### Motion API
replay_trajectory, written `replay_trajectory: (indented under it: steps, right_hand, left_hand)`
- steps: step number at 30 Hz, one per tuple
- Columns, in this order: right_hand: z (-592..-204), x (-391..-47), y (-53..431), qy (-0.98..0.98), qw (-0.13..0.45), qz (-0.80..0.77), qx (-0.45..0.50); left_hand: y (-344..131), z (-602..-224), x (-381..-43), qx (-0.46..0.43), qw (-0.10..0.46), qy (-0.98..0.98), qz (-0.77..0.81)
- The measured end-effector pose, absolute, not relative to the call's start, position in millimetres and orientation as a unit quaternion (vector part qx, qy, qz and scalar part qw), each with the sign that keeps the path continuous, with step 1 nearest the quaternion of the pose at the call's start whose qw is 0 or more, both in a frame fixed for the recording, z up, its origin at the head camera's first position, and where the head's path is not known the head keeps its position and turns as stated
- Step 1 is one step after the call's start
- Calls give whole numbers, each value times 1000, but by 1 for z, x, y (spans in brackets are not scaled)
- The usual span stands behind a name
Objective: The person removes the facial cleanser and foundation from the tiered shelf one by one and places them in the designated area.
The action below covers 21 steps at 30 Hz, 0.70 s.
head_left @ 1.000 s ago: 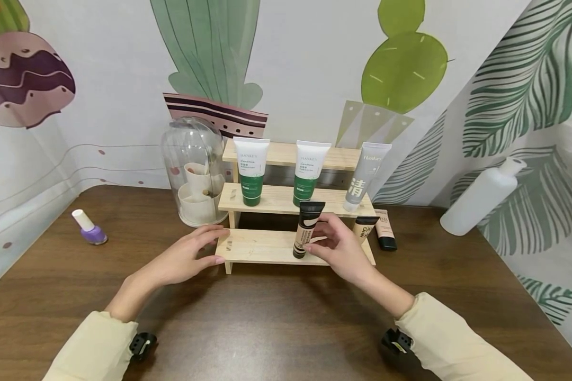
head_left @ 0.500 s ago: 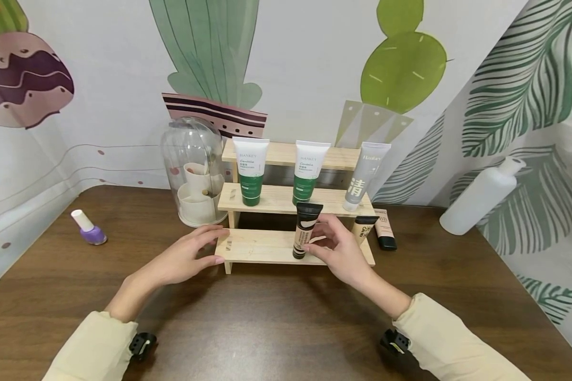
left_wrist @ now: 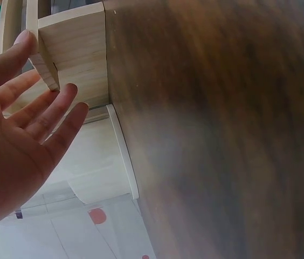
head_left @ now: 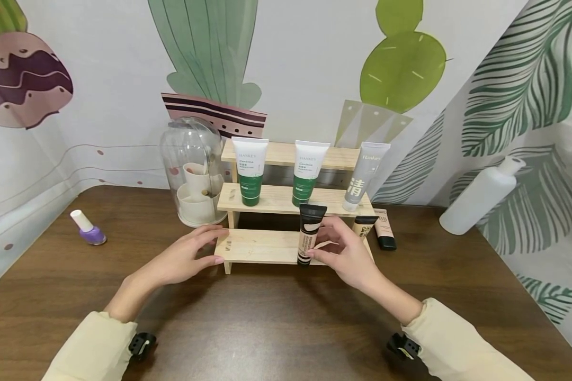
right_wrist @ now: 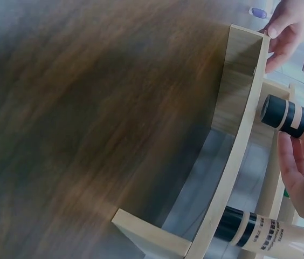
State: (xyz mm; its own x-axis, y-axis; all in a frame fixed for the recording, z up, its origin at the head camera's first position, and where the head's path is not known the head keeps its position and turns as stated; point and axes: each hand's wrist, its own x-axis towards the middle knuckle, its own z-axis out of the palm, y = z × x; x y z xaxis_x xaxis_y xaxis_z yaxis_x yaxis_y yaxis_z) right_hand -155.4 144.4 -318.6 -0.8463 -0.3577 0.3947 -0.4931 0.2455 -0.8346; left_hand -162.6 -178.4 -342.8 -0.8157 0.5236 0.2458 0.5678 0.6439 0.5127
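My right hand (head_left: pixel 345 254) pinches a beige cosmetic tube (head_left: pixel 309 235) with black ends between thumb and fingers. The tube stands nearly upright, black cap down, over the front edge of the lowest tier of a three-tier wooden display rack (head_left: pixel 259 246). In the right wrist view the held tube's cap (right_wrist: pixel 273 110) shows close to that tier. A second beige tube (head_left: pixel 364 226) stands on the same tier, partly behind my right hand. My left hand (head_left: pixel 186 259) touches the tier's left end, its thumb at the front corner and fingers (left_wrist: pixel 60 108) extended along the end.
Two white-and-green tubes (head_left: pixel 250 172) and a grey tube (head_left: pixel 364 177) stand on the middle tier. A clear dome (head_left: pixel 190 137) stands behind left, a purple nail polish bottle (head_left: pixel 91 233) at far left. A BB tube (head_left: pixel 384 230) lies right of the rack, near a white bottle (head_left: pixel 481 198).
The held tube has shifted slightly to the right and toward the tier's front edge, after a small move left. My left hand stays in place.
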Motion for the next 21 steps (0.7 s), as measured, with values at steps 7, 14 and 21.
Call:
replay_trajectory:
  steps: [7,14,21]
  right_hand:
    - [-318,-148,157,-802,54,523,282]
    - [-319,-141,178,-811,40,498,304]
    - [-313,-136,203,-795,9,495,352]
  left_hand:
    - [-179,-343,-163,-302,35,-905,-297]
    - [-178,-344,-163,-300,34,-905,-300]
    - [-179,-345,-163,-301,35,-903,-303]
